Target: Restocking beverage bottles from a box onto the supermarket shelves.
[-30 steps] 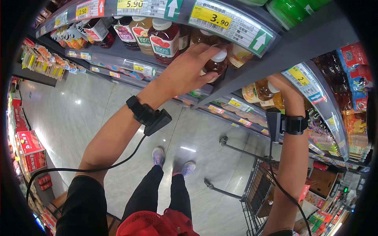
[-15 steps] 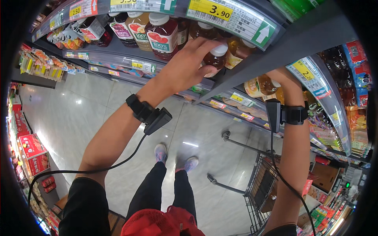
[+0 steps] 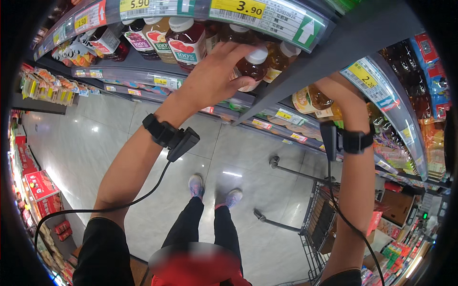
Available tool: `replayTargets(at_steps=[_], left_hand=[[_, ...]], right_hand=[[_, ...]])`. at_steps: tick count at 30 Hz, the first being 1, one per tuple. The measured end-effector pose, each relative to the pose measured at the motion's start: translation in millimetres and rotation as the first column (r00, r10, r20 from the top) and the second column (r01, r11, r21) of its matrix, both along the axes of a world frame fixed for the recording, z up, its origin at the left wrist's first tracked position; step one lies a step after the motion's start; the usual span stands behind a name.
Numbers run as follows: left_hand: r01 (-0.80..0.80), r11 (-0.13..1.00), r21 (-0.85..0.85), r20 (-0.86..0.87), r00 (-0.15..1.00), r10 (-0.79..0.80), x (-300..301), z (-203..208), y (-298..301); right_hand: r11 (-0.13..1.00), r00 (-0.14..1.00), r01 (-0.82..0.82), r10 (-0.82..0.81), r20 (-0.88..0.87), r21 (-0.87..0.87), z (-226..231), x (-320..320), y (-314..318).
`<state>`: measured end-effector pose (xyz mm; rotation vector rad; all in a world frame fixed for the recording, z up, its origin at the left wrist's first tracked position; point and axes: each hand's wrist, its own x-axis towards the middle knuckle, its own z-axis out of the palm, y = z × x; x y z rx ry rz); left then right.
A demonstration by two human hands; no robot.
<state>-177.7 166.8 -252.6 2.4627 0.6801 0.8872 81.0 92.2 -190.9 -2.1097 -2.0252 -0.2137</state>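
Observation:
My left hand (image 3: 217,71) reaches onto the upper shelf, its fingers and thumb curved around a dark juice bottle (image 3: 252,69) with a white cap. The bottle stands upright at the shelf's right end, beside an amber bottle (image 3: 279,59). Just left of my hand is a red juice bottle (image 3: 186,45) with a white cap. Past the grey divider, my right hand (image 3: 341,90) is bent over an amber drink bottle (image 3: 305,101) with a pale orange-marked label. The shelf rail and the hand's own back hide the right fingers.
A grey shelf divider (image 3: 305,76) runs between my hands. Price rails (image 3: 200,13) edge the shelf above. A metal shopping cart (image 3: 312,224) stands at lower right. Red cartons (image 3: 42,185) are stacked at far left, and tiled floor (image 3: 157,138) lies below.
The whole view has shifted slightly. My left hand keeps its place around the dark juice bottle. My right hand has moved a little over the amber bottle, whose white cap no longer shows.

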Motion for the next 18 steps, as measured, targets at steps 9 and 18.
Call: replayTargets(at_steps=[9, 18], left_hand=[[-0.053, 0.994, -0.093, 0.118, 0.991, 0.064, -11, -8, -16], [-0.287, 0.915, -0.284, 0.001, 0.954, 0.299, -70, -89, -127]], right_hand=[[0.936, 0.931, 0.181, -0.064, -0.359, 0.302, -29, -90, -160], [0.951, 0.585, 0.271, -0.284, -0.76, -0.147, -115, -171, -304]])
